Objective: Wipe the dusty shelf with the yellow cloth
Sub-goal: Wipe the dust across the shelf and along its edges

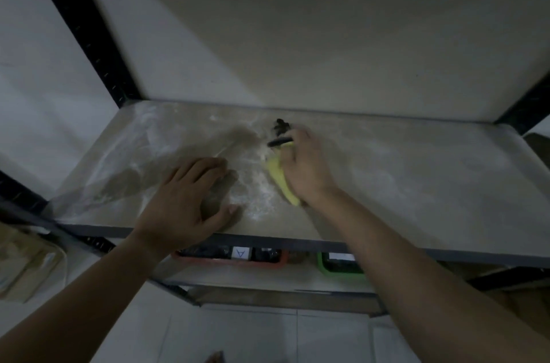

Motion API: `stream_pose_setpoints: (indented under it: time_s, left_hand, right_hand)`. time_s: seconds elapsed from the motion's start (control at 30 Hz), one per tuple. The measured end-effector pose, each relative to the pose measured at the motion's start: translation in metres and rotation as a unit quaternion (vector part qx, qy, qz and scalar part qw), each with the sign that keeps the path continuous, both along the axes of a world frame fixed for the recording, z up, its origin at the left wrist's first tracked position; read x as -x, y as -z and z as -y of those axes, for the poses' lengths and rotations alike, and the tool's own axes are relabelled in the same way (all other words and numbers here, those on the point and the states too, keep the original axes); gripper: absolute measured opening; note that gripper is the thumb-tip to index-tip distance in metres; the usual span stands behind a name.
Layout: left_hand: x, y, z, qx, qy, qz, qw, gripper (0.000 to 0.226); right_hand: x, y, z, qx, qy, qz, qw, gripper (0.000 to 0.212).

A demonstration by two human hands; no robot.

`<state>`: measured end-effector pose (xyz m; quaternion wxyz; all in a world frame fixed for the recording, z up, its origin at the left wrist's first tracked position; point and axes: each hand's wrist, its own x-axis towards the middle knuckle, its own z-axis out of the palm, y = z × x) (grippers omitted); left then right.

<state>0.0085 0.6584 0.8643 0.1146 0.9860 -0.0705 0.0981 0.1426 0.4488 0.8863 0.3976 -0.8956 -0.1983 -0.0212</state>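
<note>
We are laying our left hand (190, 199) flat on the shelf (416, 178), near its front edge and left of centre. Its palm is facing down, its fingers are lying straight and slightly spread toward the far left, and its thumb is pointing right. It is holding nothing, only touching the board.

Our right hand (300, 166) is sitting just to the right of it, a little farther in, with a strip of bare board showing between the two. This hand is gripping the yellow cloth (281, 181). Its fingers are bending down over the bunched fabric and its palm is pressing it onto the shelf. The cloth is showing only as a narrow yellow fold along the hand's left edge, from the fingers back to the wrist.

At the fingertips, a small dark thing (279, 132) is sticking out. We cannot tell what it is, or whether the fingers are holding it too.

White dust (256, 184) is lying in smears between the hands and across the left half of the board. Black uprights (98, 44) are framing the rack. Below, on the lower shelf (244, 279), a red tray (232, 262) and a green tray (339, 269) are standing side by side.
</note>
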Motion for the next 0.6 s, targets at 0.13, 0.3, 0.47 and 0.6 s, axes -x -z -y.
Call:
stream_pose_setpoints:
  time_s: [0.13,0.3,0.47,0.6]
  left_hand:
    - [0.0,0.001,0.0,0.002,-0.005,0.005,1.0,0.074]
    - [0.0,0.001,0.0,0.009,-0.003,0.008,1.0,0.073]
    - [-0.002,0.001,0.0,0.004,0.001,0.007,1.0,0.072]
    - [-0.001,0.001,0.0,0.002,0.004,0.009,1.0,0.073]
  right_hand:
    - [-0.023,-0.016,0.076,-0.019,0.116,0.072,0.991,0.03]
    - [-0.035,0.001,0.145,0.213,0.09,0.001,0.973,0.045]
    - [-0.017,0.013,0.092,0.2,0.073,0.051,0.976,0.049]
    - [0.007,0.015,0.016,0.106,-0.068,0.04,0.991,0.031]
